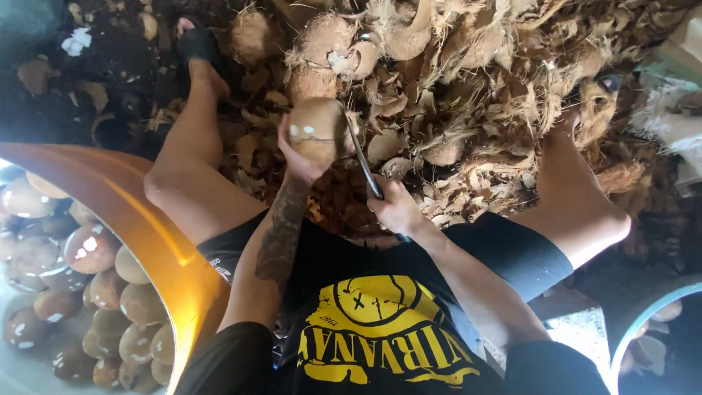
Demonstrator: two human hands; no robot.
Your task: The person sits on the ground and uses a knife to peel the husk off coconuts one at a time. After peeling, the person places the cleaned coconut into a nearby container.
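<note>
My left hand [298, 162] grips a round brown coconut [316, 130] from below, holding it above my lap. A few pale scrape marks show on its shell. My right hand [395, 207] is closed around the handle of a knife [361, 155] whose blade runs up against the right side of the coconut. Both forearms reach forward from my black shirt with a yellow print. My bare legs spread to either side.
A big heap of fibrous coconut husk [468, 80] covers the ground ahead. An orange tub [146, 212] at the left holds several peeled coconuts [88, 249] in water. A pale-rimmed container [643, 322] sits at the lower right. White sacks [676, 110] lie at the right edge.
</note>
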